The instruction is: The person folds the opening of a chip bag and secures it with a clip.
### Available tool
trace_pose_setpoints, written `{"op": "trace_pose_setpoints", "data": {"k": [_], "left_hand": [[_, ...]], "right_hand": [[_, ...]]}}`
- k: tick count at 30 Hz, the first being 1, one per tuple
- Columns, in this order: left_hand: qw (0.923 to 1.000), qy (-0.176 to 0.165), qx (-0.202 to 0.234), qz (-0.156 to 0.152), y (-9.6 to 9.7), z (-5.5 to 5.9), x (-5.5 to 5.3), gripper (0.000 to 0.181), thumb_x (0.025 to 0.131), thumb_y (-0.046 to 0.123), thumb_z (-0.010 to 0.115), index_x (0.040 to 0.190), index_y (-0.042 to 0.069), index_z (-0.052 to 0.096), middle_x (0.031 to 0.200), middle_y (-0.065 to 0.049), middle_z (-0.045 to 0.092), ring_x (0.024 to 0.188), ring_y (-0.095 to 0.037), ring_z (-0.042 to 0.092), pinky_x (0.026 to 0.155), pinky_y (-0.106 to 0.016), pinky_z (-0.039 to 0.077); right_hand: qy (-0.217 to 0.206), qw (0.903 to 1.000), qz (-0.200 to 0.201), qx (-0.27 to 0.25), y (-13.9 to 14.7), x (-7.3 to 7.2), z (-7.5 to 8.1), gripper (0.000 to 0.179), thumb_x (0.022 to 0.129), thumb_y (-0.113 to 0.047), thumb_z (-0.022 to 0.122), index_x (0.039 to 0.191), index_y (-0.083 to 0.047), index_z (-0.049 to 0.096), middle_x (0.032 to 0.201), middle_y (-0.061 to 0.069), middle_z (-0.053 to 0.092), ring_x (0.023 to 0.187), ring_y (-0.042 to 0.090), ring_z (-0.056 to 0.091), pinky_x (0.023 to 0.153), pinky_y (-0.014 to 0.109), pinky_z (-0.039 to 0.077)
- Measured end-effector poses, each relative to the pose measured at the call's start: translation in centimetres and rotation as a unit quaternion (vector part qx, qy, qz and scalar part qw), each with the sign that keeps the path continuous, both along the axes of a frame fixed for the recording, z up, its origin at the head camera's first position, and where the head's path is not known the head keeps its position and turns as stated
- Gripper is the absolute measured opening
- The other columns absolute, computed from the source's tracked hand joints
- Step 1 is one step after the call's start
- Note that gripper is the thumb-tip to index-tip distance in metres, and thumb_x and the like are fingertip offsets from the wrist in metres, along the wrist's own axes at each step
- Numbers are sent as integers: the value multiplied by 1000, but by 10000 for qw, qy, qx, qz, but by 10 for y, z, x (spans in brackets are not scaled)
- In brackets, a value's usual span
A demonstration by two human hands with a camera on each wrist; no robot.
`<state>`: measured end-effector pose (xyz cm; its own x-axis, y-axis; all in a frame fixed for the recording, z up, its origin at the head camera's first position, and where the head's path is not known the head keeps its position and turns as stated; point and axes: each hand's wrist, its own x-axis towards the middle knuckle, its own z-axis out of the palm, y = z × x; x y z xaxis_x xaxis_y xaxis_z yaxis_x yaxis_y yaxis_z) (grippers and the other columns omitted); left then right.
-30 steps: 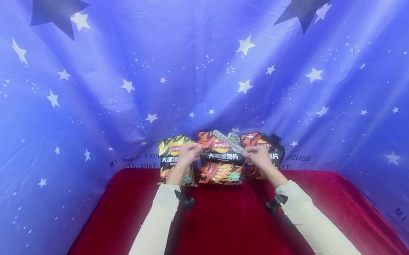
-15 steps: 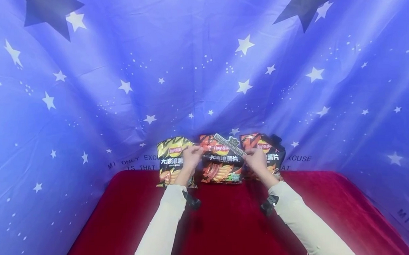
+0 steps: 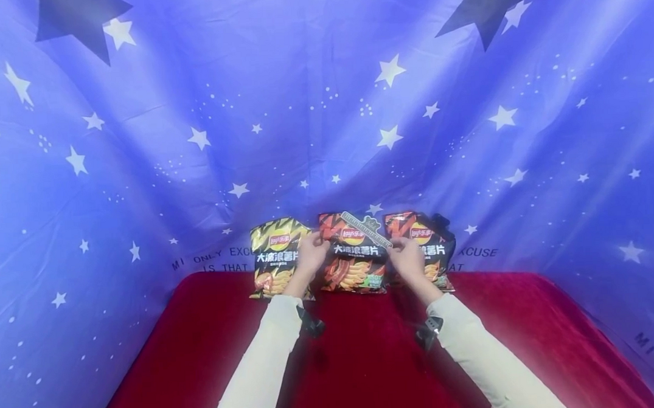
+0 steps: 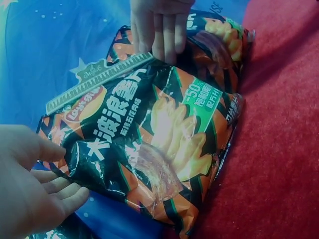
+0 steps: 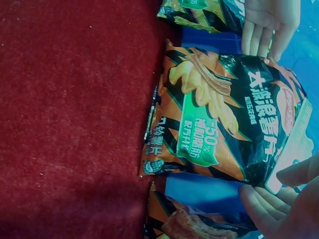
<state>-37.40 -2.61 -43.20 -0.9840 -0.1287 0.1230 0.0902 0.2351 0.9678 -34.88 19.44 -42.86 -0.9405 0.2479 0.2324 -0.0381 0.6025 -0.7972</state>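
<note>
A red-and-black bag of potato chips [image 3: 352, 270] stands in the middle of a row of three. A pale ruler [image 3: 364, 228] with a decorated upper edge lies slantwise across its upper right corner. My left hand [image 3: 311, 256] pinches the bag's left edge, thumb in front and fingers behind, as the left wrist view shows. My right hand [image 3: 408, 258] pinches the lower end of the ruler at the bag's right edge. In the right wrist view, the right thumb [image 5: 299, 173] lies on the ruler and the fingers are beneath.
A yellow-and-black chip bag [image 3: 275, 273] stands to the left, partly behind my left hand. Another red-and-black chip bag [image 3: 436, 263] is at the right, with a dark object [image 3: 440, 224] at its top corner. A red cloth [image 3: 361, 361] covers the table before a starry blue curtain [image 3: 312, 107].
My left hand has moved slightly right and down along the middle bag's left edge. Both forearms have drawn a little inward. My right hand keeps its hold on the ruler's end.
</note>
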Motion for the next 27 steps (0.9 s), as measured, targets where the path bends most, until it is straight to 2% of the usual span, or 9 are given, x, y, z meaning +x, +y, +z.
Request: {"op": "trace_pose_setpoints", "data": {"k": [4,9,13,19,23,27], "left_hand": [[9988,-163,59,-451,2,1,0,48,94,3,60,141,-5,53,134,-30,62,120,-41,62,102,-48,53],[9975,-236,34,-663,3,2,1,54,95,5,60,147,-5,46,140,-30,57,131,-42,56,112,-52,45],[9968,-275,48,-747,2,2,1,57,96,7,59,150,-4,42,146,-29,53,135,-43,52,115,-53,42],[9965,-273,63,-784,1,3,4,59,96,7,59,152,-1,41,148,-28,51,136,-42,52,113,-53,44],[9956,-324,261,-837,1,2,4,59,97,5,58,153,-1,39,151,-27,49,139,-43,48,117,-54,40],[9965,-287,205,-764,2,2,5,58,95,3,58,151,-2,42,150,-27,51,135,-42,52,112,-52,45]], "right_hand": [[14,10000,58,-1,0,0,-6,38,92,-7,64,127,4,65,107,28,73,95,41,71,85,47,55],[44,9999,109,-24,0,0,-9,41,92,-7,62,132,4,62,107,29,73,96,41,70,83,45,55],[-16,9999,160,-60,0,1,-7,43,92,-8,61,134,4,61,110,29,72,99,42,69,86,48,55],[-50,9998,164,-85,0,4,-3,43,92,-7,61,133,3,61,114,29,72,104,42,70,94,52,52],[-56,9998,165,-104,1,5,-3,41,91,-7,60,130,5,63,113,29,72,102,43,70,92,51,53],[-81,9998,152,-114,1,5,-4,39,91,-8,59,128,5,64,112,29,72,102,42,70,91,49,53]]}}
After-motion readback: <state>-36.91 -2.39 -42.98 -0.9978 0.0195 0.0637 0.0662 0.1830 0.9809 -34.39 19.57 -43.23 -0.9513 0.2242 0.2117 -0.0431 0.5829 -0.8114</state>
